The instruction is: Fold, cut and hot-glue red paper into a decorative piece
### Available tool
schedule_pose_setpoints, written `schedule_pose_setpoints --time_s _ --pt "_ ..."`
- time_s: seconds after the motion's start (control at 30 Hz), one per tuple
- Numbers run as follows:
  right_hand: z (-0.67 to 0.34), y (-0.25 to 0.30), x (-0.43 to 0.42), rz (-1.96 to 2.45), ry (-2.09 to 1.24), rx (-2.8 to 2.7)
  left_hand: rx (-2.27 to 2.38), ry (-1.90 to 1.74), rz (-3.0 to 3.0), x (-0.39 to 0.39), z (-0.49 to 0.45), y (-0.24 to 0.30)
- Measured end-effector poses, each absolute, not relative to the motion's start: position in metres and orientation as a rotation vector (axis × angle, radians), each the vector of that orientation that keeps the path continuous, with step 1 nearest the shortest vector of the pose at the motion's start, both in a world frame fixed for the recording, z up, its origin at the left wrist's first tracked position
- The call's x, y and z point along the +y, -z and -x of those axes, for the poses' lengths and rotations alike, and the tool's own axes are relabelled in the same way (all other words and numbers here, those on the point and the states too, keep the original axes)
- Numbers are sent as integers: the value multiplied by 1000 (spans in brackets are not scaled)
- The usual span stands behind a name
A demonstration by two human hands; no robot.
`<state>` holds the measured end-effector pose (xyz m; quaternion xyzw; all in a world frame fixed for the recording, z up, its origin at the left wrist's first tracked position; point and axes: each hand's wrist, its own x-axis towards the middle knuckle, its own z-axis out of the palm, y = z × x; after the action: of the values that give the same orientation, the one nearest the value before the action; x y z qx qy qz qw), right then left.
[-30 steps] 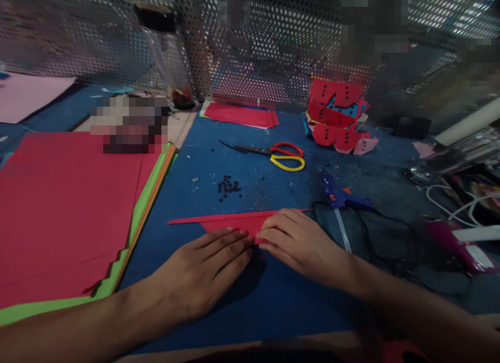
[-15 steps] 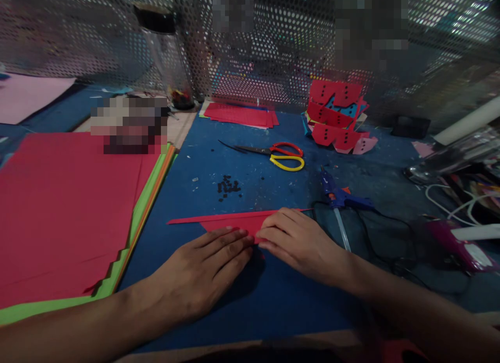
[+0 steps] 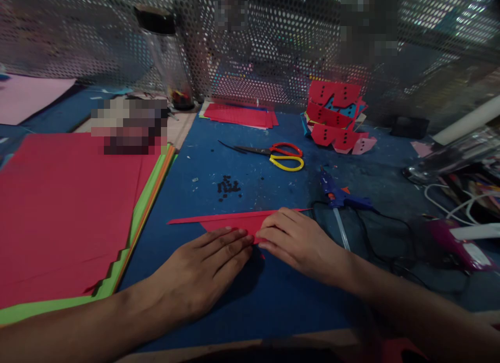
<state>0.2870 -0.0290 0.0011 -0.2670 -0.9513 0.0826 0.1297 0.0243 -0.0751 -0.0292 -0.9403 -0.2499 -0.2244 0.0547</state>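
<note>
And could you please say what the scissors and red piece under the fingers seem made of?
The red piece looks like matt paper or thin card: flat, without shine. The scissors have slim, dark, dull blades, likely metal, and smooth, slightly glossy red and yellow handles, probably plastic.

Counting 1 pr scissors (image 3: 269, 151). In front of scissors: 2 hands (L hand (image 3: 203, 269), R hand (image 3: 300, 243)) on 1 red paper (image 3: 238, 222); 1 glue gun (image 3: 332, 197), front-rt; 1 lg sheet stack (image 3: 70, 212), left; black bits (image 3: 224, 187) front-left, approx 20 but too bunched to tally. Behind scissors: 1 sm red-paper stack (image 3: 240, 115); behind-rt, 1 cutout pile (image 3: 338, 121); behind-left, 1 lidded jar (image 3: 167, 61).
</note>
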Motion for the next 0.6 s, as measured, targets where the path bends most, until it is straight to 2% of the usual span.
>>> schedule_pose_setpoints --time_s 0.6 --pt "-287 -1 -30 784 -225 -2776 -815 660 2891 -76 -25 28"
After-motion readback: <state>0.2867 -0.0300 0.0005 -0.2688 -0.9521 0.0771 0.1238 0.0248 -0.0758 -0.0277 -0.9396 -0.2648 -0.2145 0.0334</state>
